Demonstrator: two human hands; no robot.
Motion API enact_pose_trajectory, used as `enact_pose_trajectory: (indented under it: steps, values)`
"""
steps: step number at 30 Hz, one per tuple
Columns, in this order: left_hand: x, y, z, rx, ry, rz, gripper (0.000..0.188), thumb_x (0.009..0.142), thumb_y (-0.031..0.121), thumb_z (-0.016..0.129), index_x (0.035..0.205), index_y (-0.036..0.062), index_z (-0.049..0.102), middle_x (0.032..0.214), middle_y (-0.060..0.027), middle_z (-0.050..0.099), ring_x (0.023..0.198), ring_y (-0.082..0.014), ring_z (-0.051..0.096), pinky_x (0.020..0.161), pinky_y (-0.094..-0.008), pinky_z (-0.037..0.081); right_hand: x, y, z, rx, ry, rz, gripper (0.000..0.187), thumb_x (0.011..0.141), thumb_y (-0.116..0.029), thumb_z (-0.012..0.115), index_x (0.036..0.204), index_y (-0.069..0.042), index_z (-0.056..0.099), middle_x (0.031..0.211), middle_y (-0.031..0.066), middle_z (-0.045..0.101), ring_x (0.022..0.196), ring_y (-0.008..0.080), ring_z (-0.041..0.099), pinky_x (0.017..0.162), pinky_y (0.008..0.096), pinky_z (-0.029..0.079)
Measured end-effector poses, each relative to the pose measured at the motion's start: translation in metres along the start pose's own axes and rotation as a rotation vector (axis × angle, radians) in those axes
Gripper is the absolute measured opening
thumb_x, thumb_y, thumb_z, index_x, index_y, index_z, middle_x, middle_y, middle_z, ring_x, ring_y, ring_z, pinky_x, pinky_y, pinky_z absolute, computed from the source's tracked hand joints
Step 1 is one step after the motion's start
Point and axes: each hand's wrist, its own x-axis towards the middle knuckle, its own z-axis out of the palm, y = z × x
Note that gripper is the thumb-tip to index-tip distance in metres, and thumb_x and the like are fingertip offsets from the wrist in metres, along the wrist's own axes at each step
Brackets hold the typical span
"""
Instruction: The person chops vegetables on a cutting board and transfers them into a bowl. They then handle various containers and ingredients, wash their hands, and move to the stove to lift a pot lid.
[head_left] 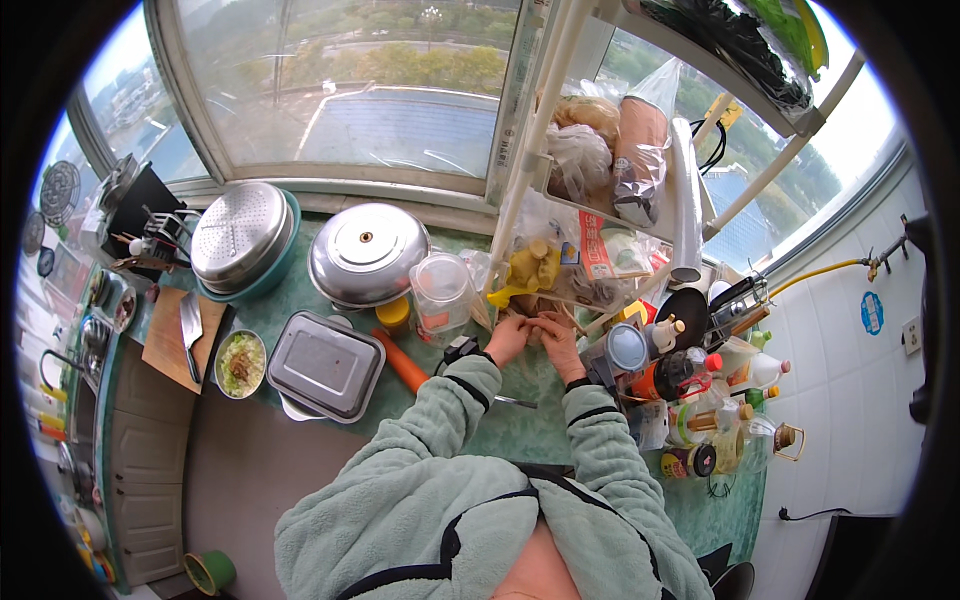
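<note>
My left hand [508, 341] and my right hand [559, 346] are close together over the green marbled counter [530, 375], at the foot of a white rack. The fingers of both hands are drawn in and pinched near a brownish bundle in plastic. What lies between the fingertips is too small to make out. Just beyond them a yellow plastic bag [533, 270] sits on the rack's low shelf among other clear bags. A clear plastic tub [441, 290] stands left of my left hand, with an orange-red cylinder [400, 360] lying nearby.
To the left are a domed steel lid [368, 254], a lidded rectangular container [327, 366], a bowl of shredded vegetables [240, 364] and a knife [190, 325] on a cutting board [162, 348]. Bottles and jars [690, 460] crowd the right. The white rack [535, 150] rises before the window.
</note>
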Motion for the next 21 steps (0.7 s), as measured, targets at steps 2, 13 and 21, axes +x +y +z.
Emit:
enact_pose_trajectory:
  steps: [2,13,21]
  values:
    - [-0.001,0.005,-0.003,0.106,0.024,0.04,0.019,0.088,0.016,0.054,0.094,-0.0007,0.062,0.083,-0.0182,0.063,0.079,-0.0337,0.061,0.069,-0.0414,0.047,-0.001,0.0,0.002,0.159,0.022,0.139,0.02,0.088,-0.009,0.056,0.106,-0.007,0.064,0.098,0.003,0.057,0.097,0.0182,0.055,0.084,0.0299,0.044]
    - [-0.019,0.019,-0.008,0.386,0.067,0.156,0.011,0.086,0.01,0.055,0.095,0.0036,0.056,0.1,-0.0216,0.054,0.089,-0.0437,0.057,0.075,-0.0495,0.047,-0.001,-0.01,-0.001,0.56,0.393,0.522,0.016,0.095,-0.021,0.056,0.097,-0.006,0.061,0.084,-0.002,0.055,0.074,0.0091,0.051,0.066,0.0246,0.041]
    - [-0.026,0.025,-0.015,0.668,0.101,0.128,0.01,0.089,0.01,0.049,0.097,0.0043,0.052,0.089,-0.0216,0.058,0.08,-0.0428,0.061,0.064,-0.0507,0.05,-0.001,0.004,-0.003,0.801,0.414,0.716,0.012,0.092,-0.019,0.058,0.086,-0.009,0.062,0.063,-0.0025,0.052,0.048,0.0082,0.045,0.041,0.0226,0.03]
